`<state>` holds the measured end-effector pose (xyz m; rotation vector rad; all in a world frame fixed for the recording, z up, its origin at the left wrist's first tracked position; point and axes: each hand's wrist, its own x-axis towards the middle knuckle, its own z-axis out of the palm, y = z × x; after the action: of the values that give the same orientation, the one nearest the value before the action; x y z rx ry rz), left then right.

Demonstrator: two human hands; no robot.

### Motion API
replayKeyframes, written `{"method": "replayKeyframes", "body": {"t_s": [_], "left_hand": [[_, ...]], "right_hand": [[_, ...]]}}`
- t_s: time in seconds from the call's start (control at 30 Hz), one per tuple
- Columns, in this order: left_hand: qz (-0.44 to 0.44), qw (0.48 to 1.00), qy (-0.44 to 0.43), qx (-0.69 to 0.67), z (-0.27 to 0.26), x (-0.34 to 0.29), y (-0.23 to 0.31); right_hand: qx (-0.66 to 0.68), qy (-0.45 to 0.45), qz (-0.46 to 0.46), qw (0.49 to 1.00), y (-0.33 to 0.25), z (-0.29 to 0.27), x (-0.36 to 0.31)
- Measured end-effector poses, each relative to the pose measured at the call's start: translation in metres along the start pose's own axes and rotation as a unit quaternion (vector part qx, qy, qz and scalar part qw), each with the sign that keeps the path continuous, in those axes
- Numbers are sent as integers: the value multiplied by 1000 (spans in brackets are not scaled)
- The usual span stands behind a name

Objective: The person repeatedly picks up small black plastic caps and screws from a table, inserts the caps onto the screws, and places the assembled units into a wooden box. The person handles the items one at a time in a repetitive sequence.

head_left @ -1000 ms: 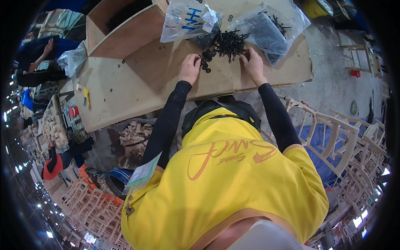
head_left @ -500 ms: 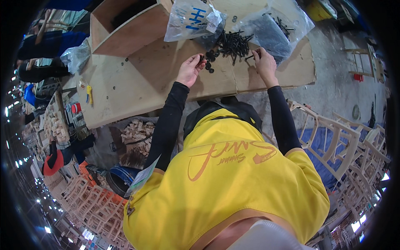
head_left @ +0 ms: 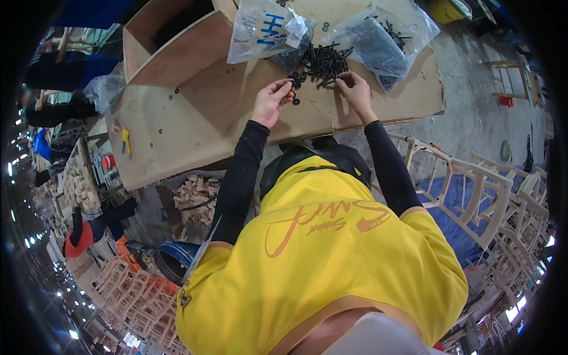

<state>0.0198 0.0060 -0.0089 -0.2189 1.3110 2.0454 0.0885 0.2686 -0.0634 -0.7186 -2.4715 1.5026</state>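
My left hand [head_left: 270, 103] is closed in a pinch over the cardboard-topped table, with a small black washer at its fingertips. Beside those fingertips lie several loose black washers [head_left: 296, 102]. To the right, my right hand [head_left: 357, 93] pinches at the near right edge of a pile of black bolts [head_left: 325, 62]; a bolt shows at its fingertips, partly merged with the pile. Behind the washers stands a clear plastic bag [head_left: 251, 35] with blue marking. A second clear bag [head_left: 384, 56], holding dark contents and bolts, lies beyond my right hand.
An open wooden box [head_left: 183, 56] stands at the table's far left. A yellow-handled tool [head_left: 126, 142] lies near the left edge of the cardboard [head_left: 195, 130]. Wooden chair frames [head_left: 467, 183] stand at the right. Wood offcuts [head_left: 195, 192] sit below the table. Other people are at the far left.
My right hand has moved left with its bolt, up to the edge of the bolt pile and closer to my left hand. My left hand stays pinched near the washers. The view has shifted slightly.
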Motion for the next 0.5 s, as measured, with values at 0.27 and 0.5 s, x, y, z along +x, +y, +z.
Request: {"method": "replayKeyframes", "body": {"t_s": [0.27,0.5], "left_hand": [[40,997,-31,52,22,-16,14],[91,981,-73,152,55,-22,29]], "right_hand": [[101,40,-33,993,-22,5,-8],[113,-18,-235,965,-93,11,-36]]}}
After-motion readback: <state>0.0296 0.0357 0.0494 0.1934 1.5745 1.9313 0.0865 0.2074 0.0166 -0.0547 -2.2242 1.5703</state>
